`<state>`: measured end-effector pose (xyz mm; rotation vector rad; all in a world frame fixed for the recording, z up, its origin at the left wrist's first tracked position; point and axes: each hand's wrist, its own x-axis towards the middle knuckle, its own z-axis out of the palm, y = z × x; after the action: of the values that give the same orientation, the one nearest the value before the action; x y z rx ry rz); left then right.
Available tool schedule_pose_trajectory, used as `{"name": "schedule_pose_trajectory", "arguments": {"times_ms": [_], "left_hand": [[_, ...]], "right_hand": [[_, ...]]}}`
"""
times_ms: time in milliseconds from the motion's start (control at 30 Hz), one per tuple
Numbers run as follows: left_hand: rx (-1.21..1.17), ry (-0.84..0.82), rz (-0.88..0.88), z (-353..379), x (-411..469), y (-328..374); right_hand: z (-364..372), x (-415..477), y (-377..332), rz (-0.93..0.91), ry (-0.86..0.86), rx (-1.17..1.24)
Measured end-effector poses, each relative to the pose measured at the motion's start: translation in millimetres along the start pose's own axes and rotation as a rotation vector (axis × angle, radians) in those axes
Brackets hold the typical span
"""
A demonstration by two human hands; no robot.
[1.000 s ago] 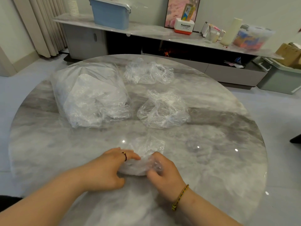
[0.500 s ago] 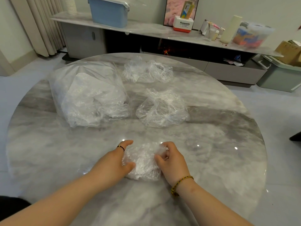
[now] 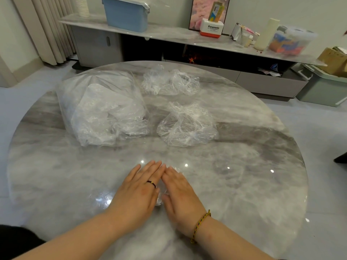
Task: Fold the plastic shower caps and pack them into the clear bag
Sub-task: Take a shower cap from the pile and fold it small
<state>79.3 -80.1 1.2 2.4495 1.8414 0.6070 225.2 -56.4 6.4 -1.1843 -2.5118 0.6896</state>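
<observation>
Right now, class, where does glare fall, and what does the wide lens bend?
Head view: small glare spots dot the glossy table past the right hand; a bigger glint lies beside the left hand; curtain and shelf lean from lens distortion.

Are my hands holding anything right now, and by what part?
Nothing is gripped: the left hand and right hand lie flat, pressing down on the shower cap on the table.

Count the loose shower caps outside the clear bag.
3: far cap at the back, middle cap beside the clear bag, near cap under left hand and right hand. Clumps may hide more.
</observation>
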Motion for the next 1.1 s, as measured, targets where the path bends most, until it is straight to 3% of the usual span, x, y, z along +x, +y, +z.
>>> {"name": "schedule_pose_trajectory", "arguments": {"times_ms": [100, 200, 400, 767, 933, 1033, 1100], "left_hand": [[0.06, -0.117, -0.038, 10, -5, -7], [0.082, -0.203, -0.057, 11, -5, -11], [0.151, -0.256, -0.033, 14, -4, -12], [0.158, -0.339, -0.028, 16, -3, -11], [0.181, -0.385, 0.05, 19, -6, -10], [0.152, -0.42, -0.046, 12, -3, -10], [0.091, -0.4, -0.114, 2, 3, -5]], "right_hand": [[8, -1, 5, 0.039, -0.063, -0.216], [2, -1, 5, 0.098, -0.073, -0.283], [-10, 2, 3, 0.041, -0.207, -0.174], [-6, 2, 3, 0.083, -0.238, -0.191], [-5, 2, 4, 0.07, -0.23, -0.181], [-9, 1, 3, 0.07, -0.21, -0.146], [-9, 5, 6, 0.039, -0.035, -0.163]]}}
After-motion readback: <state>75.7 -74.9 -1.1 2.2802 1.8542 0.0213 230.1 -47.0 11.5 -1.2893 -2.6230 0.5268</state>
